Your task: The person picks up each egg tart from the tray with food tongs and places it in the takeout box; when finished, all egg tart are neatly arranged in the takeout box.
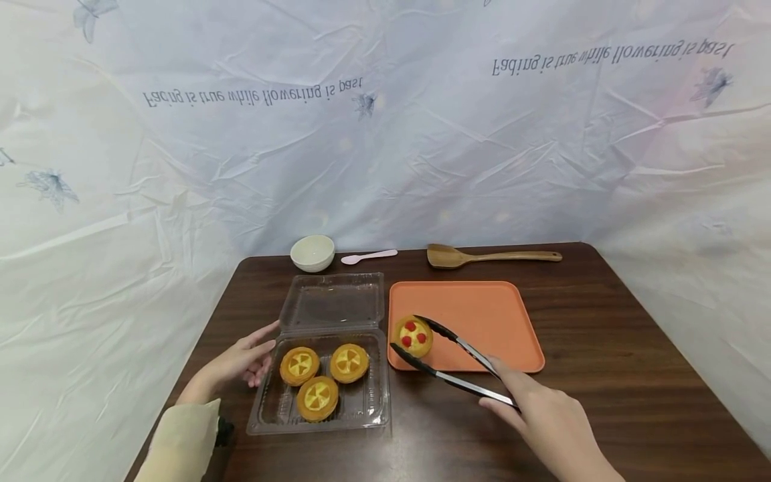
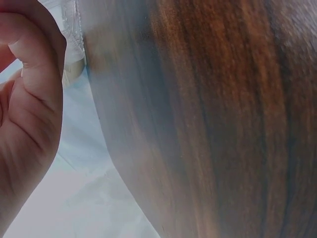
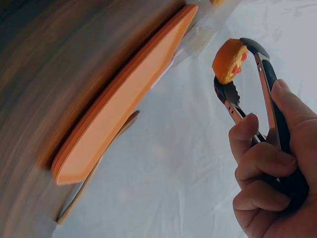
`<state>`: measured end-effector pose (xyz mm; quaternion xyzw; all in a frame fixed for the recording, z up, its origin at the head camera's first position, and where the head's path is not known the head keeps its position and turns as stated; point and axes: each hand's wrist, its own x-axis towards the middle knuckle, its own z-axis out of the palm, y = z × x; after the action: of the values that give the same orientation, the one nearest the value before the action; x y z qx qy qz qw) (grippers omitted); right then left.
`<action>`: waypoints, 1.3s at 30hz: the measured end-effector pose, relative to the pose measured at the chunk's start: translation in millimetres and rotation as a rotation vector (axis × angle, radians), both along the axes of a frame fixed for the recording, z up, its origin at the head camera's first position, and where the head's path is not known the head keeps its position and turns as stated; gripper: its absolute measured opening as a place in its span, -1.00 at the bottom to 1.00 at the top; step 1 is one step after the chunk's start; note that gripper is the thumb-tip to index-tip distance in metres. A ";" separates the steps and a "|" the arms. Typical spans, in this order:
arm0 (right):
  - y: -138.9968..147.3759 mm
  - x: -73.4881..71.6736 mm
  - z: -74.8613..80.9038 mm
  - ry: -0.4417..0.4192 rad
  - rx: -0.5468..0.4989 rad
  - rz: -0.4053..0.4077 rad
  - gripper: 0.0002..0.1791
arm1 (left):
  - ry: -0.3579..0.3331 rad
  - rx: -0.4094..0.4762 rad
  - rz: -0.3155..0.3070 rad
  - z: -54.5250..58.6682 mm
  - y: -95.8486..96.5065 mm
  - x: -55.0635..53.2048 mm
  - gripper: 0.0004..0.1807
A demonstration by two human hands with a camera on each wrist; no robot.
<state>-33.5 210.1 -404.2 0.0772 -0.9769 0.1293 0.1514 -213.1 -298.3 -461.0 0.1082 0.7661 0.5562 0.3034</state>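
Observation:
My right hand (image 1: 551, 415) grips black-and-silver tongs (image 1: 460, 385). Between the tong tips is an egg tart with red berries (image 1: 413, 337), lifted off the orange tray (image 1: 482, 321), as the right wrist view shows; there the tart (image 3: 230, 60) is tilted on its side. My left hand (image 1: 241, 361) is at the left side of a clear plastic box (image 1: 373, 415), fingertips right at its edge and loosely bent. Inside the box lie three tarts with yellow wedge toppings (image 1: 317, 398). In the left wrist view only part of the left hand (image 2: 29, 99) shows.
The box's lid (image 1: 334, 301) lies folded back behind it. Along the table's far edge are a white bowl (image 1: 312, 254), a pink spoon (image 1: 369, 256) and a wooden spatula (image 1: 494, 256). A printed cloth (image 1: 421, 167) hangs behind the table.

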 end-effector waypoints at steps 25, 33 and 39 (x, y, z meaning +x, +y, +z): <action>-32.6 -0.1 -7.7 0.013 -0.018 0.198 -0.31 | -0.005 -0.004 0.000 0.5 -0.1 2.3 -0.31; -39.3 1.0 -13.9 0.013 -0.028 0.271 -0.32 | 0.000 -0.001 -0.003 2.2 0.0 0.4 -0.30; -40.6 1.0 -18.5 0.004 -0.035 0.311 -0.34 | -0.002 0.003 -0.002 1.6 0.3 0.8 -0.30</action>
<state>-32.5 169.5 -422.7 0.2254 -0.9504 0.1682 0.1327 -212.3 -298.0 -459.3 0.1089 0.7649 0.5571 0.3044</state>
